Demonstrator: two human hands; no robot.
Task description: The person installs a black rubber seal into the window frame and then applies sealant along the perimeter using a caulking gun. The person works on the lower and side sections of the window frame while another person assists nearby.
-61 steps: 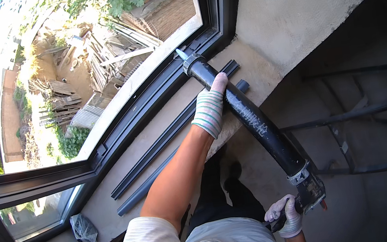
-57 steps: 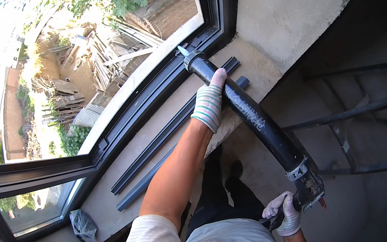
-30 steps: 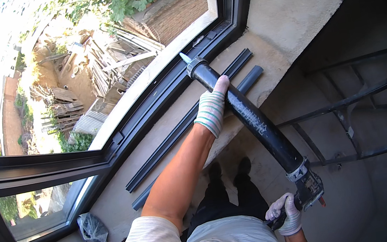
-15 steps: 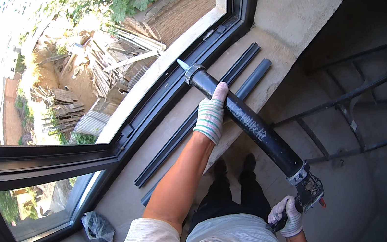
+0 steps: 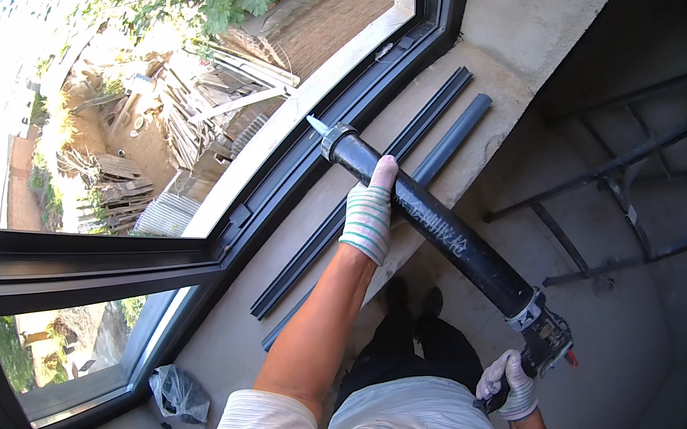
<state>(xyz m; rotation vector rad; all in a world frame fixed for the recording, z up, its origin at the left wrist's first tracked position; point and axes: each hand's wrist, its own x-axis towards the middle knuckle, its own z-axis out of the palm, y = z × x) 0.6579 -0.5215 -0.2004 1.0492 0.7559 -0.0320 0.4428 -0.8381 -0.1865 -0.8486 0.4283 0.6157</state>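
Left hand (image 5: 369,211), in a striped work glove, wraps its fingers (image 5: 382,176) around the front of the long black caulking gun (image 5: 438,232), just behind the nozzle (image 5: 317,124). The tip points at the dark window frame (image 5: 286,183), just ahead of those fingers. Down at the rear, the right hand (image 5: 508,383) closes its fingers on the grip and trigger; I can't tell how hard it squeezes. The tube looks rigid and fairly heavy for its length, smooth-sided, so it probably needs both holds: one forward to steer, one behind to carry and press. Below the left fingers two dark profile strips (image 5: 374,184) lie along the concrete sill (image 5: 230,344). Far off to their left sits a crumpled plastic bag (image 5: 180,394). To the right, a metal railing (image 5: 619,176).
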